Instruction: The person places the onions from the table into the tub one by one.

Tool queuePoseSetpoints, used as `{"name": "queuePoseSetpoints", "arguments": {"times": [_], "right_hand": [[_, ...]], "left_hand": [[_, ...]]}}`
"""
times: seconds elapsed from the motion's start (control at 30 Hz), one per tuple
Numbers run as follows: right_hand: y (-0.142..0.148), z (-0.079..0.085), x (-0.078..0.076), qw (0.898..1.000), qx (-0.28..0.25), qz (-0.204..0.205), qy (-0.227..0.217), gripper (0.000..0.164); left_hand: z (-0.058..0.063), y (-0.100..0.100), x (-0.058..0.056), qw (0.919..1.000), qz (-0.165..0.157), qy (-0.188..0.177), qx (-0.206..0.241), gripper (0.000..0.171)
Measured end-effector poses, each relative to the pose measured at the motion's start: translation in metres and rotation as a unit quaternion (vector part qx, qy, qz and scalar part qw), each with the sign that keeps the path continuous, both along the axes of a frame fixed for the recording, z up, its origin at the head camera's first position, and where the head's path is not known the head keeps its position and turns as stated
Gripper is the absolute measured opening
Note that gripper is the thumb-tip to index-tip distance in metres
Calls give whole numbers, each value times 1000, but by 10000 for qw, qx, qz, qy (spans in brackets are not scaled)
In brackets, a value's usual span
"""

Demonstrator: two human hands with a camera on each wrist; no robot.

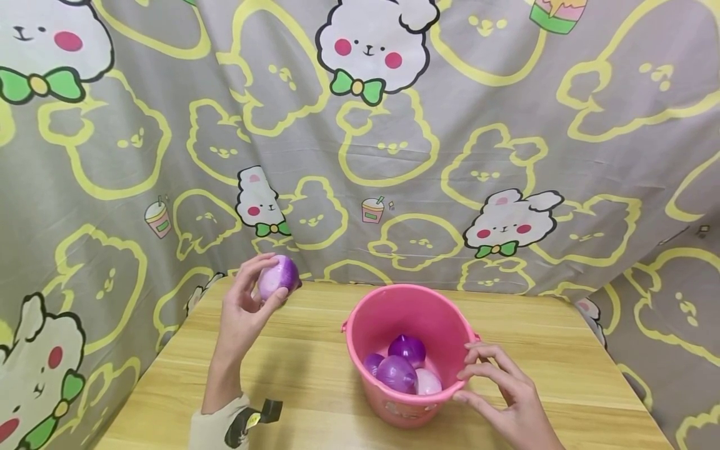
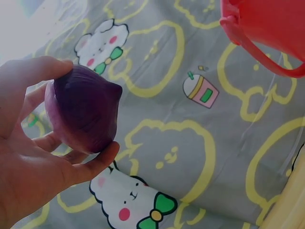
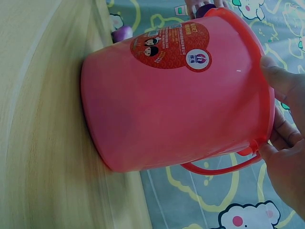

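Note:
My left hand [image 1: 244, 306] holds a purple onion [image 1: 284, 275] above the table, left of the bucket. In the left wrist view, thumb and fingers curve round the onion [image 2: 88, 107], its pointed tip facing away from the palm. A pink bucket [image 1: 405, 312] stands upright on the table, with several purple onions [image 1: 396, 373] inside, one of them paler. My right hand [image 1: 509, 394] grips the bucket's right rim, thumb and fingers placed on either side of the handle joint [image 3: 252, 149] in the right wrist view.
The wooden table [image 1: 304, 375] lies beneath the bucket. A grey patterned curtain [image 1: 360, 156] hangs behind the table and along its sides. Past the bucket, the right wrist view shows another purple thing [image 3: 123, 33] low by the table surface. The bucket's handle [image 3: 219, 169] hangs down.

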State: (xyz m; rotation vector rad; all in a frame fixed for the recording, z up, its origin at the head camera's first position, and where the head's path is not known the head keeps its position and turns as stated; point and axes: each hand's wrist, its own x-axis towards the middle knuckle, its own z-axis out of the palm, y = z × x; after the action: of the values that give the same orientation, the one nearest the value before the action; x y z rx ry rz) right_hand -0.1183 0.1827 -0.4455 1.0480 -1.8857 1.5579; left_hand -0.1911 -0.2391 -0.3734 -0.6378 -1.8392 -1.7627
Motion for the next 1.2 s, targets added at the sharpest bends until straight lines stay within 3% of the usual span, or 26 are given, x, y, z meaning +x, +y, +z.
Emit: {"name": "queuePoseSetpoints", "arguments": {"times": [1.2], "right_hand": [[1, -5, -3, 9999, -93, 112, 5, 48]], "left_hand": [[5, 24, 4, 9992, -240, 307, -114, 53]]}}
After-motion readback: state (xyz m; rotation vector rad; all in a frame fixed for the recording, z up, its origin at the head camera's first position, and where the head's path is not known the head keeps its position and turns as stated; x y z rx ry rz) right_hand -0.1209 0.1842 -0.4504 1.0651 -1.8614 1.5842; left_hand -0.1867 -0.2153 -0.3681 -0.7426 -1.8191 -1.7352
